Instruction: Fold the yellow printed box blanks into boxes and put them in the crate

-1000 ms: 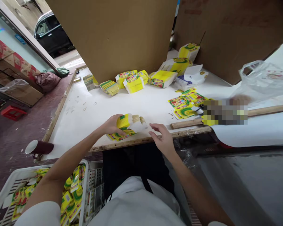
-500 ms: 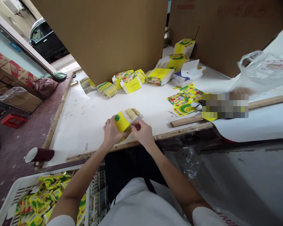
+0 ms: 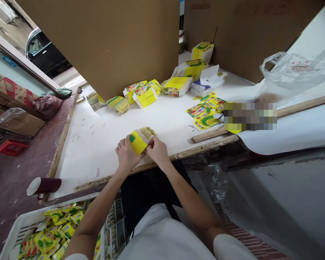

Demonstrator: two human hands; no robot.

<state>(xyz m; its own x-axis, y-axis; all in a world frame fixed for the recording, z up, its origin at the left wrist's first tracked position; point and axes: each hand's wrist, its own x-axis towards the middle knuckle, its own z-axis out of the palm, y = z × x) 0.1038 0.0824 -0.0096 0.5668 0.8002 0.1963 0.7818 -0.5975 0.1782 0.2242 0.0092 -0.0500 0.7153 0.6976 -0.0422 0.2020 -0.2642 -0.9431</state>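
Observation:
Near the table's front edge, my left hand (image 3: 125, 154) is wrapped round the left side of a stack of yellow printed cartons (image 3: 139, 142). The stack is tilted, with pale fanned edges at its far right end. My right hand (image 3: 158, 153) pinches the stack's near right corner, its fingertips bent inward and partly hidden. Beyond the hands, more bundles of yellow cartons (image 3: 145, 94) lean along the cardboard. Loose flat yellow cartons (image 3: 206, 110) lie to the right on the white tabletop (image 3: 97, 144).
A dark red mug (image 3: 51, 185) lies on its side at the table's left corner. Below it, a white basket (image 3: 14, 234) holds yellow packaging. Large cardboard sheets (image 3: 111, 43) stand behind. At right are a wooden strip (image 3: 306, 104), a clear plastic bag (image 3: 281, 72) and a pixelated patch.
The view has shifted slightly, so the table things sit a little further left. Both hands keep the stack, which is turned a little, its fanned edges showing more.

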